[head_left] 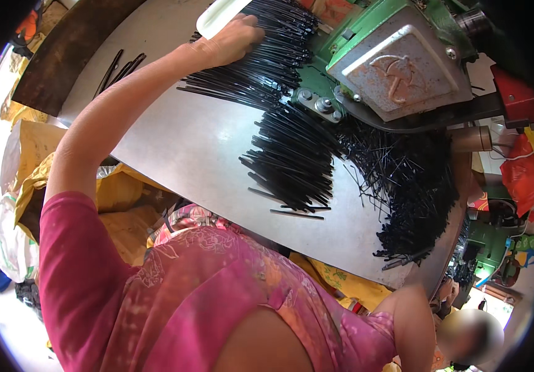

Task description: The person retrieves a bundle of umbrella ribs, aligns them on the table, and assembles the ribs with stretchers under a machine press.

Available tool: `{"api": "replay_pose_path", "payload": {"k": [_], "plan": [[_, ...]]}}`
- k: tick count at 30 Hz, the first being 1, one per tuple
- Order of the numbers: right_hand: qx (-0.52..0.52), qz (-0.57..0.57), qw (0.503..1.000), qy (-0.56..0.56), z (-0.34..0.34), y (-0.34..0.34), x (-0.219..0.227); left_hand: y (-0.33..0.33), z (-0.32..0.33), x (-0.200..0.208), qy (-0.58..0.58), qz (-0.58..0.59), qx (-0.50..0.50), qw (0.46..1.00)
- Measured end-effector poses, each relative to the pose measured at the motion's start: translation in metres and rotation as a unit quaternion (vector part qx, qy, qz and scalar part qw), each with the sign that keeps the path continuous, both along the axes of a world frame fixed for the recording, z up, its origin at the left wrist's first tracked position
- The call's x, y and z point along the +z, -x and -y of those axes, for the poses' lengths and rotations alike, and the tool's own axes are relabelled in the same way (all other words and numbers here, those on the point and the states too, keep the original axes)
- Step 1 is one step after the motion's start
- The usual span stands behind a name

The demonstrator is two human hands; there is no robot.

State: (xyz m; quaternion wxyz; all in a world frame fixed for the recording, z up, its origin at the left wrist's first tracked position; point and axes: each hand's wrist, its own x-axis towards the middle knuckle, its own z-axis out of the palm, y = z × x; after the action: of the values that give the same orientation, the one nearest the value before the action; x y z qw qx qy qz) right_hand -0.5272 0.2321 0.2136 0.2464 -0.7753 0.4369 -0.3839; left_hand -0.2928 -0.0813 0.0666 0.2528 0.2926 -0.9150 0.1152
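My left hand (234, 41) reaches to the far side of the metal table (183, 146), palm down over a spread of thin black rods (242, 80). Its fingers are bent and closed; what they grip, if anything, is hidden beneath them. A white, rounded, elongated piece (220, 17) touches or nearly touches the back of this hand. Nearer to me lies a second bundle of black rods (291, 158), roughly side by side, with a few loose ones at its near end. My right arm (410, 322) bends at the lower right, and its hand is out of sight.
A green machine with a worn grey cover (397, 74) stands at the table's far right. Below it is a tangled heap of black pieces (412, 186). A few rods (118, 68) lie far left by a brown curved rim (62, 53). Another person (468, 335) is at lower right.
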Motion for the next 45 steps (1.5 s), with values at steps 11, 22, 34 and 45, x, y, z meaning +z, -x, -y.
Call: {"api": "replay_pose_path", "payload": {"k": [11,22,34,45], "plan": [[0.090,0.049,0.994,0.033,-0.002,0.007,0.012,-0.006,-0.015,0.038,-0.304,-0.095,0.036,0.947],[0.184,0.099,0.977,0.042,-0.008,0.008,0.023,-0.018,-0.046,0.055,-0.641,-0.243,-0.016,0.727],[0.286,0.157,0.944,0.050,-0.011,0.008,0.029,-0.029,-0.056,0.059,-0.713,-0.242,-0.031,0.657],[0.375,0.210,0.900,0.071,-0.015,0.004,0.032,-0.032,-0.059,0.055,-0.771,-0.255,-0.054,0.581]]}}
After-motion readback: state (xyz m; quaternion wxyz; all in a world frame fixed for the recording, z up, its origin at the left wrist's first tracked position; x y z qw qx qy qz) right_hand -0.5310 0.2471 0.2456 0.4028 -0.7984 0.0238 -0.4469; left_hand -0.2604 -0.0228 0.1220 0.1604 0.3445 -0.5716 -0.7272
